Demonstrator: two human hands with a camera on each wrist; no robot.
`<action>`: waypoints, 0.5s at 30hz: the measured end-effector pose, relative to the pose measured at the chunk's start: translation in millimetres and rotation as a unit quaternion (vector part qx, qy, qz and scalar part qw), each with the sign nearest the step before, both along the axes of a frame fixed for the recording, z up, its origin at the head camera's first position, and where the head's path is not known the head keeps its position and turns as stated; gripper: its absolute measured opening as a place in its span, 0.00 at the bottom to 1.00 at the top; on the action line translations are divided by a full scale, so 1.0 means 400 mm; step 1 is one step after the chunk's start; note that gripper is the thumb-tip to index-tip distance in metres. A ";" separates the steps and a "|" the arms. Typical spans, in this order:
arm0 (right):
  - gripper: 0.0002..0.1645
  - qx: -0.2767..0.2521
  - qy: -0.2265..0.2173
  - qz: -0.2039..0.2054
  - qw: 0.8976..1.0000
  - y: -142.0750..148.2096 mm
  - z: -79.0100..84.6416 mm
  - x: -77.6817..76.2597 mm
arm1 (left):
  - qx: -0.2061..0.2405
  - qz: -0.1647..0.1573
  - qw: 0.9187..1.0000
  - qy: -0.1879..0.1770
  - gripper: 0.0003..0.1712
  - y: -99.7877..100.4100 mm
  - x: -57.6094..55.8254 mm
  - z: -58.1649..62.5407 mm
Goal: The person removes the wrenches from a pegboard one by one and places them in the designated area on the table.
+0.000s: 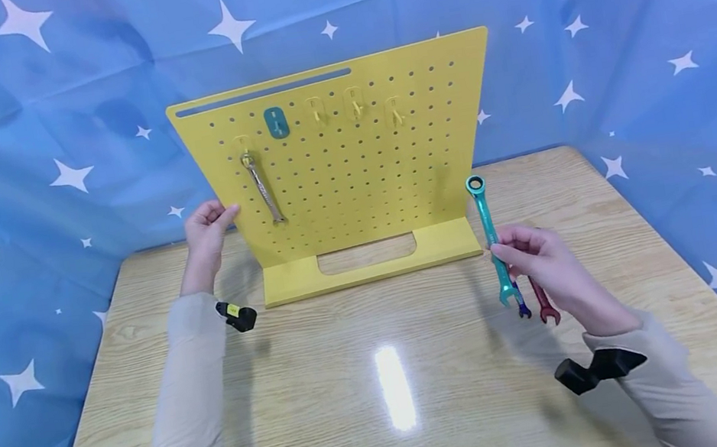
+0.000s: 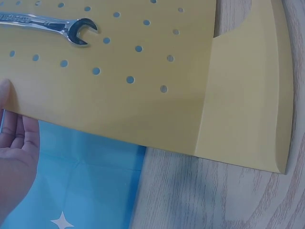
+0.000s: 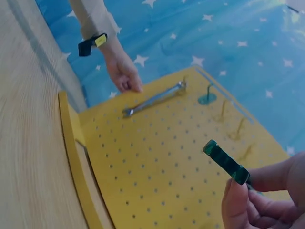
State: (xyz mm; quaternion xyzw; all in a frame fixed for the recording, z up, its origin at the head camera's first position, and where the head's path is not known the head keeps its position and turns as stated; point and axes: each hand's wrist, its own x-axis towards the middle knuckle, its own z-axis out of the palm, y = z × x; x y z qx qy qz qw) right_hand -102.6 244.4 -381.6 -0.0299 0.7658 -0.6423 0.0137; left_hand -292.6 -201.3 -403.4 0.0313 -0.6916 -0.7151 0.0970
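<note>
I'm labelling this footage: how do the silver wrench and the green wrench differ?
The silver wrench hangs on the yellow pegboard; the green wrench is in the right-hand grip. The silver wrench looks plain metallic, the green wrench teal-tinted. Both have a ring end uppermost in the head view.

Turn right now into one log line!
left hand: holds yellow pegboard | right hand: pinches teal wrench | blue wrench, red wrench: by right hand | silver wrench: hangs on pegboard
</note>
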 end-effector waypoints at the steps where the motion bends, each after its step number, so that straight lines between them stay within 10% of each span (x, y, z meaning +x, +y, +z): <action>1: 0.03 0.003 -0.004 -0.004 1.000 0.009 -0.003 0.003 | -0.002 0.000 1.000 0.000 0.14 0.000 0.000 -0.001; 15: 0.08 -0.013 -0.056 -0.063 0.996 0.147 -0.061 0.037 | -0.003 -0.004 1.000 0.006 0.13 0.001 0.001 0.001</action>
